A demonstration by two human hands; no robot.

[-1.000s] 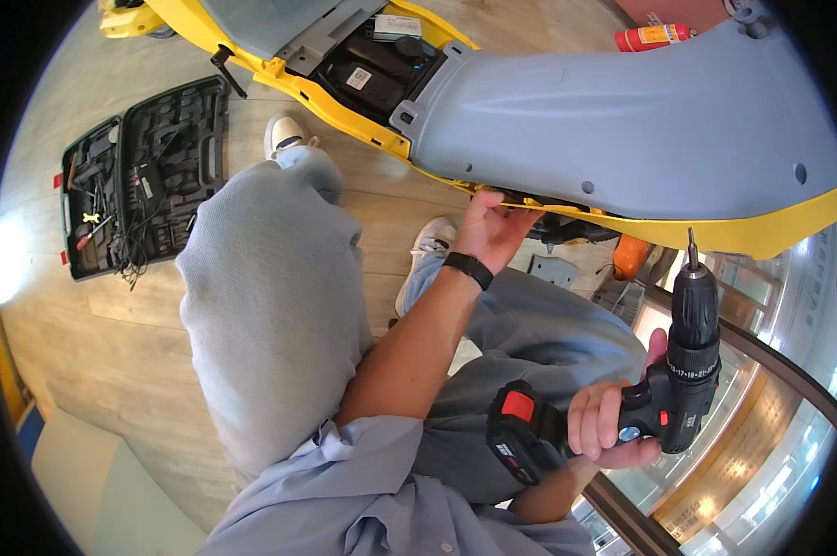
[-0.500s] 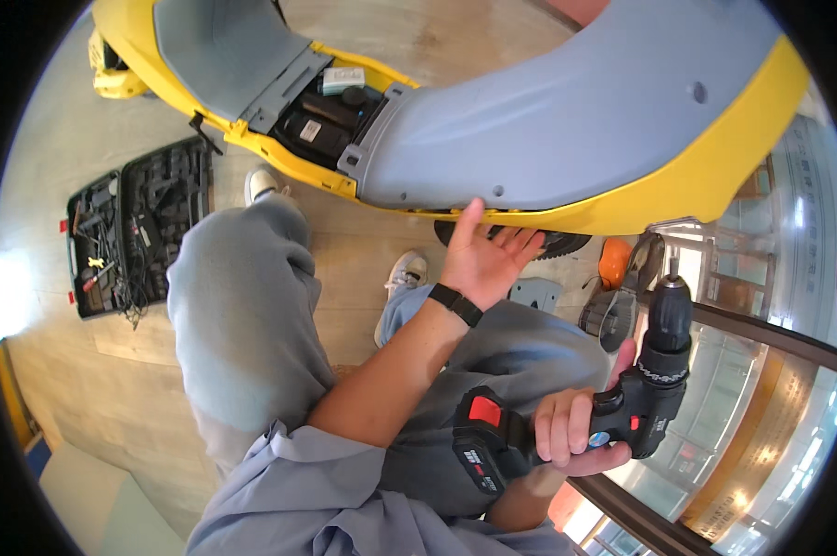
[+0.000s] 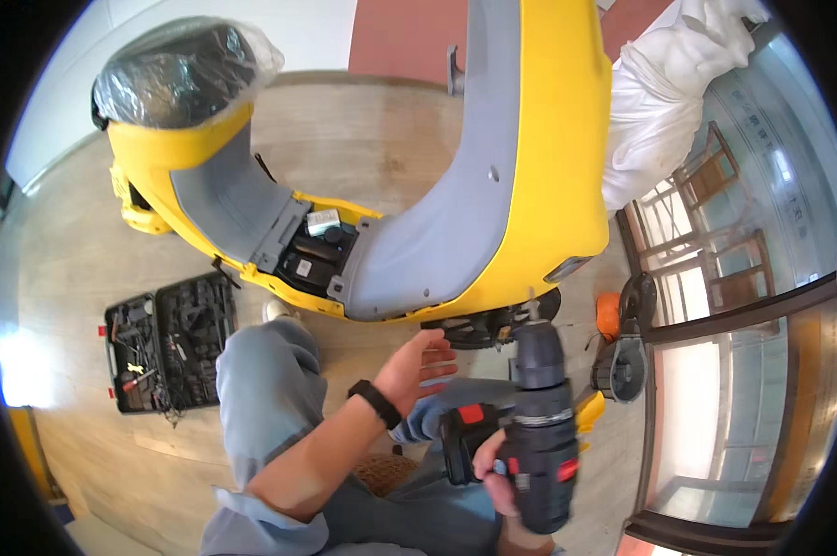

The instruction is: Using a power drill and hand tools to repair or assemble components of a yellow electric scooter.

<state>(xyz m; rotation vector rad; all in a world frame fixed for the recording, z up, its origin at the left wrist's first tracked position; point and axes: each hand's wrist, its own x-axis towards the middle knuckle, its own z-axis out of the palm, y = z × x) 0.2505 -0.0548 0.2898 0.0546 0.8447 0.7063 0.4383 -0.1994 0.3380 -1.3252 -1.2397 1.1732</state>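
Note:
A black cordless drill (image 3: 541, 417) with red accents is gripped in my right hand (image 3: 494, 471), its bit pointing up toward the scooter. The drill's body is slightly blurred and hides part of that hand. My left hand (image 3: 418, 369), with a black band on the wrist, is open and holds nothing, just below the scooter's lower edge. In front of me stands a yellow and grey scooter (image 3: 559, 176). Its floor has an open compartment (image 3: 318, 252) with black parts and a white box inside. A dark wheel (image 3: 479, 332) shows under the body.
On the floor to the left lies an open tool case (image 3: 194, 343). A plastic-wrapped front end (image 3: 182, 74) tops the scooter. At right are an orange object (image 3: 608, 315), a grey part (image 3: 621, 369), a white statue (image 3: 659, 102) and framed glass (image 3: 715, 417).
The view has tipped up, showing more of the scooter. My left hand has come away from the panel's edge, downward and left. The drill has moved left, closer to the left hand.

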